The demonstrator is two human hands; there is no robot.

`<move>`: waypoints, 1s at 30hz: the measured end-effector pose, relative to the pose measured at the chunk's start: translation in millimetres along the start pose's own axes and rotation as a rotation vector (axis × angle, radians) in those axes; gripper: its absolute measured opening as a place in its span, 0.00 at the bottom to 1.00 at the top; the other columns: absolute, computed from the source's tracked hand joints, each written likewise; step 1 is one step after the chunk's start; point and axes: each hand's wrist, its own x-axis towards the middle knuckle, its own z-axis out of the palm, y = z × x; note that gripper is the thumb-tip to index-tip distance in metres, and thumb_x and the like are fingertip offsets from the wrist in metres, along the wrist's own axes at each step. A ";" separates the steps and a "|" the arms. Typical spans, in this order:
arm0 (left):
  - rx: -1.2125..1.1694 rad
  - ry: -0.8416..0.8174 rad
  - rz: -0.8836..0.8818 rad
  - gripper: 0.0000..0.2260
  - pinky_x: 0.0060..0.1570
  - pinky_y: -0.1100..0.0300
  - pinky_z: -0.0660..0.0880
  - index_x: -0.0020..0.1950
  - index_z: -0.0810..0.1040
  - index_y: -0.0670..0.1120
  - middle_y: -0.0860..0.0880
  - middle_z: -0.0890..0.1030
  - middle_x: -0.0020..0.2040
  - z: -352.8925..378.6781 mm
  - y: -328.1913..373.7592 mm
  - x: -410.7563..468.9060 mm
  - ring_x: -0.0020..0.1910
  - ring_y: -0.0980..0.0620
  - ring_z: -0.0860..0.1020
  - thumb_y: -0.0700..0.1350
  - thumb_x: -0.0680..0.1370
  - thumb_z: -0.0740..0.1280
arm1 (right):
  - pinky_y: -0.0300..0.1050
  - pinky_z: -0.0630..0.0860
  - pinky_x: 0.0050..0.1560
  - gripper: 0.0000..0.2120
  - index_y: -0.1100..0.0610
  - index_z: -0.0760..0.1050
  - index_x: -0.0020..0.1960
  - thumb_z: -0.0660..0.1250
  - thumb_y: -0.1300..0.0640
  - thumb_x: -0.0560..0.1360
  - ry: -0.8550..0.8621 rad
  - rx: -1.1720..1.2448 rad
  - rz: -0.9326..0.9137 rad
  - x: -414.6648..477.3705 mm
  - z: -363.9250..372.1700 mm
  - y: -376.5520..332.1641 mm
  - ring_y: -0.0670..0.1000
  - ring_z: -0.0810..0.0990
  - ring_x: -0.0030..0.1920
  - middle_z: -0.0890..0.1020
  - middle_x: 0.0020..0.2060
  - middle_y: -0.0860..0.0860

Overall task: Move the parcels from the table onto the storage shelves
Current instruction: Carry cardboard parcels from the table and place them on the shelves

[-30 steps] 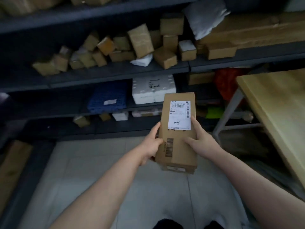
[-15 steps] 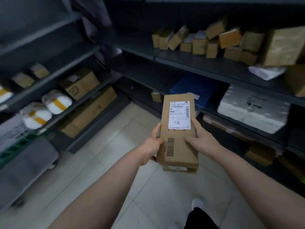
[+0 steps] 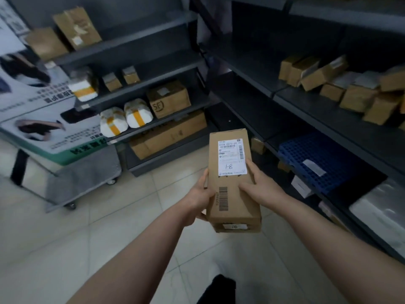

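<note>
At the centre of the frame, a long cardboard parcel [image 3: 232,178] with a white shipping label marked "1-8" is held above the tiled floor [image 3: 87,233]. The left hand [image 3: 200,199] grips its left edge; the right hand [image 3: 260,187] clasps its right side, thumb on top.

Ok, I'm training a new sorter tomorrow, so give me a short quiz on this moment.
1. True or false: the parcel is held by both the left hand and the right hand.
2. What is handwritten on its white label? A) 1-8 B) 3-2 C) 7-5
3. What colour is the gridded tray to the right of the parcel?
Key: 1 true; 2 A; 3 blue.
</note>
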 end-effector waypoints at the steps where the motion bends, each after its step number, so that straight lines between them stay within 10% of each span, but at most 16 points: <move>1: -0.008 0.015 -0.001 0.30 0.45 0.43 0.81 0.73 0.50 0.71 0.54 0.85 0.48 -6.2 2.3 6.5 0.48 0.51 0.83 0.48 0.81 0.61 | 0.55 0.73 0.61 0.38 0.28 0.44 0.71 0.63 0.44 0.70 -0.016 -0.002 -0.010 11.0 0.3 -4.2 0.49 0.72 0.63 0.68 0.70 0.44; 16: -0.046 0.029 0.002 0.28 0.30 0.54 0.79 0.71 0.51 0.73 0.52 0.83 0.50 -141.5 86.3 186.0 0.47 0.51 0.82 0.50 0.81 0.62 | 0.52 0.76 0.56 0.38 0.30 0.43 0.73 0.63 0.46 0.73 -0.062 -0.011 0.048 252.4 3.2 -86.2 0.50 0.75 0.58 0.68 0.71 0.45; 30: -0.103 0.030 -0.040 0.20 0.44 0.43 0.79 0.57 0.55 0.74 0.53 0.83 0.47 -245.8 160.1 358.6 0.47 0.49 0.82 0.50 0.82 0.61 | 0.53 0.74 0.58 0.35 0.35 0.45 0.76 0.61 0.46 0.76 -0.081 -0.058 0.082 466.4 4.5 -140.5 0.52 0.73 0.62 0.65 0.72 0.46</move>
